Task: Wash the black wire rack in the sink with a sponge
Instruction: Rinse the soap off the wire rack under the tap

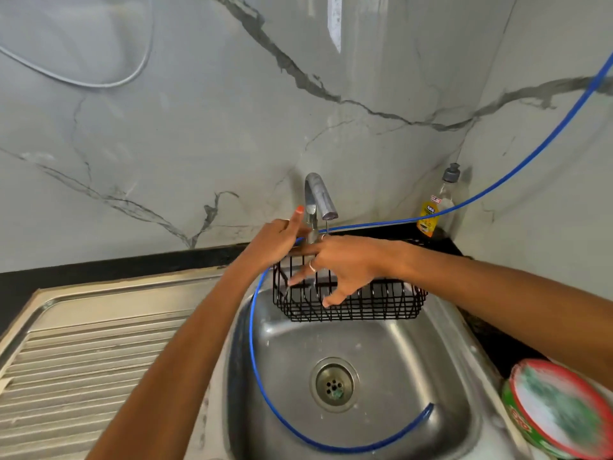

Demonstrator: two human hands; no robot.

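1. While it sits at the back of the sink (pixel 414 376), the black wire rack (pixel 365 303) rests under the tap (pixel 320 197).
2. Spread open, the right hand (pixel 345 267) reaches into the rack, fingers touching its wires.
3. Reaching for the tap base, the left hand (pixel 275 240) is loosely curled; its grip cannot be told.
4. Blue hose (pixel 262 376) loops through the basin.

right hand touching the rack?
Touching. Head view: right hand lies over the rack, fingertips pressed on its wires by the rim.
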